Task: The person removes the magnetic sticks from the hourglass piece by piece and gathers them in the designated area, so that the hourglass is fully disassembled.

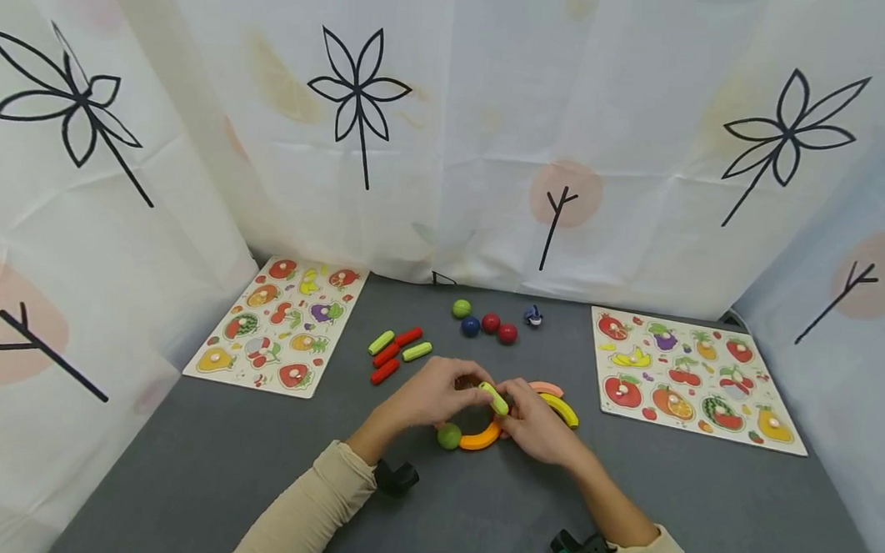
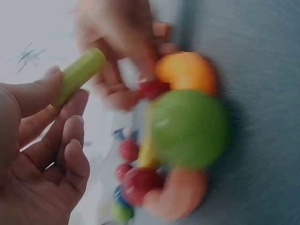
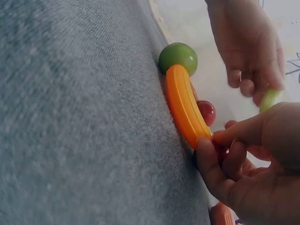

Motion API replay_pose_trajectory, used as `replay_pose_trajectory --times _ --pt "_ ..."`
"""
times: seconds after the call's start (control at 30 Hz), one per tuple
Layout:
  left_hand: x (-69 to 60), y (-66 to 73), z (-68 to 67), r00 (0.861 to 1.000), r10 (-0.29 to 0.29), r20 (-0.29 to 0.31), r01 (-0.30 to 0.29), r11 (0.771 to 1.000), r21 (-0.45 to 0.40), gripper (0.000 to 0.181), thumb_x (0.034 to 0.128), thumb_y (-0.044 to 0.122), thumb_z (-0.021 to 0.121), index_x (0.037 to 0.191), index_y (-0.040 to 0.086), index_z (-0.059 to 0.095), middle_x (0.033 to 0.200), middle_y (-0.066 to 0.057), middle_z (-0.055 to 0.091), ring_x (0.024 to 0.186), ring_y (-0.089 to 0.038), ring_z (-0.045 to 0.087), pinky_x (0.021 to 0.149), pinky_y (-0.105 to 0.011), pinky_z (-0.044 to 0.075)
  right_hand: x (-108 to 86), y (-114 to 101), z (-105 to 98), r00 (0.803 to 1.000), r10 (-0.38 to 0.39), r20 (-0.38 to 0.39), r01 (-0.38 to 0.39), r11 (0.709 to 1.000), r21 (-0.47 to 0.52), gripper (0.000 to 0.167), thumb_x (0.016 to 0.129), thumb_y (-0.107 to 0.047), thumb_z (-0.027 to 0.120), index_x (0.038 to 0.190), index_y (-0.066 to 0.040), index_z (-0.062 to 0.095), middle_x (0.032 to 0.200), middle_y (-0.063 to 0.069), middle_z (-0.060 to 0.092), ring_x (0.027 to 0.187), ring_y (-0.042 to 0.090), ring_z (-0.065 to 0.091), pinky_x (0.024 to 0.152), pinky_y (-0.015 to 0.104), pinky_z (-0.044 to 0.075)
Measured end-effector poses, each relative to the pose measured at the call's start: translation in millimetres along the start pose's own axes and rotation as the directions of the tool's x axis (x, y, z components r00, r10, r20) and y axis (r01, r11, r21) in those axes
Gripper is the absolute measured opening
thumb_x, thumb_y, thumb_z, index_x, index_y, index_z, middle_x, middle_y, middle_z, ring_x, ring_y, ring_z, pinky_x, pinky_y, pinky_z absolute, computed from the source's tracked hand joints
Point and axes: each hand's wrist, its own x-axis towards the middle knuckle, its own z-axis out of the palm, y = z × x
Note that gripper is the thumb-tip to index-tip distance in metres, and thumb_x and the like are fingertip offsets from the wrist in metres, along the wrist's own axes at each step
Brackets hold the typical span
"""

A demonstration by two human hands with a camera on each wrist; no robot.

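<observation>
Thumb and fingers of my left hand (image 1: 440, 391) pinch a short light-green rod (image 1: 493, 399), raised above the table; the left wrist view shows it tilted. My right hand (image 1: 538, 425) grips the end of an orange curved stick (image 3: 183, 105), where a small red ball (image 2: 153, 89) partly shows between the fingers. A larger green ball (image 2: 190, 129) touches the stick's other end. From that ball a salmon curved stick (image 2: 180, 194) leads to another red ball (image 2: 140, 185). A yellow curved stick (image 1: 559, 410) lies beside my right hand, with a pink one (image 1: 546, 388) behind it.
Several red rods (image 1: 387, 351) and light-green rods (image 1: 417, 351) lie left of centre. Loose balls, including a red one (image 1: 508, 333), sit farther back near a small blue-and-white piece (image 1: 534, 315). Fruit puzzle boards stand at left (image 1: 205, 371) and right (image 1: 768, 437). A white curtain (image 1: 445, 226) closes the back.
</observation>
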Motion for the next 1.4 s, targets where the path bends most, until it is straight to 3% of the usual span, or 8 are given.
replay_pose_trajectory --times 0.17,0.37,0.53,0.73,0.97,1.13,1.3,1.4 --pt "3.8 -20.6 -34.5 0.982 -0.072 -0.177 0.066 0.997 -0.040 0.022 0.0985 0.033 0.069 0.118 0.024 0.072 0.106 0.005 0.070 0.090 -0.014 0.062 0.075 -0.030 0.052 1.3 -2 0 1.000 0.008 0.006 -0.009 1.000 0.013 0.023 0.099 -0.003 0.062 0.122 -0.003 0.060 0.115 0.016 0.054 0.068 0.017 0.060 0.064 0.020 0.051" --pt "13.2 -72.5 -67.3 0.897 -0.254 -0.363 0.253 0.966 -0.050 0.024 0.0989 0.026 0.068 0.121 0.017 0.071 0.119 -0.007 0.071 0.098 -0.024 0.066 0.081 -0.040 0.053 0.4 -3 3 1.000 0.010 0.011 -0.010 1.000 0.005 0.024 0.099 -0.002 0.062 0.123 -0.004 0.061 0.116 0.015 0.053 0.067 0.013 0.058 0.063 0.019 0.049" --pt "21.1 -98.4 -74.7 0.835 -0.384 -0.394 0.396 0.917 -0.053 0.025 0.0983 0.023 0.066 0.119 0.010 0.070 0.119 -0.014 0.072 0.105 -0.031 0.068 0.091 -0.047 0.054 2.6 -3 4 1.000 0.002 0.003 -0.002 1.000 -0.013 0.023 0.099 -0.003 0.061 0.123 -0.005 0.062 0.116 0.015 0.054 0.065 0.010 0.055 0.063 0.020 0.049" --pt "27.5 -110.8 -74.1 0.806 -0.484 -0.341 0.520 0.854 0.017 0.025 0.0985 0.023 0.061 0.118 0.010 0.070 0.119 -0.014 0.070 0.104 -0.031 0.065 0.090 -0.047 0.053 4.3 -4 7 1.000 -0.001 -0.006 0.001 0.999 -0.037 0.023 0.100 -0.005 0.062 0.123 -0.007 0.063 0.117 0.013 0.054 0.066 0.010 0.054 0.065 0.020 0.049" --pt "25.6 -108.0 -69.6 0.817 -0.467 -0.339 0.528 0.842 0.113 0.026 0.0998 0.024 0.058 0.118 0.011 0.071 0.116 -0.011 0.070 0.105 -0.032 0.064 0.090 -0.046 0.052 3.9 -11 8 0.988 0.120 -0.097 -0.130 0.987 -0.099 0.033 0.095 -0.007 0.070 0.127 -0.008 0.062 0.115 0.011 0.052 0.074 0.015 0.050 0.065 0.020 0.047" --pt "17.7 -82.9 -65.1 0.846 -0.370 -0.384 0.451 0.881 0.143 0.025 0.1000 0.022 0.061 0.120 0.011 0.071 0.120 -0.012 0.068 0.118 -0.038 0.056 0.099 -0.052 0.047 7.8 -19 11 0.991 0.064 -0.121 -0.089 0.972 -0.216 0.031 0.093 -0.003 0.071 0.123 -0.006 0.064 0.115 0.009 0.060 0.081 0.013 0.054 0.076 0.023 0.053" --pt "6.6 -52.5 -54.7 0.934 -0.320 -0.160 0.334 0.940 0.070 0.031 0.0986 0.026 0.068 0.125 0.011 0.068 0.122 -0.007 0.069 0.112 -0.026 0.063 0.096 -0.044 0.053 16.1 -28 14 0.987 0.025 -0.159 -0.065 0.966 -0.252 0.036 0.094 -0.004 0.071 0.128 -0.003 0.062 0.120 0.011 0.061 0.087 0.015 0.057 0.080 0.030 0.055" --pt "-1.8 -41.4 -44.1 0.948 -0.318 -0.003 0.317 0.947 0.048 0.034 0.0972 0.027 0.070 0.127 0.011 0.067 0.120 -0.005 0.071 0.104 -0.020 0.065 0.090 -0.040 0.055 18.7 -32 18 0.981 0.079 -0.178 -0.122 0.962 -0.245 0.044 0.093 -0.015 0.075 0.131 0.000 0.058 0.120 0.014 0.055 0.088 0.017 0.057 0.079 0.031 0.055"
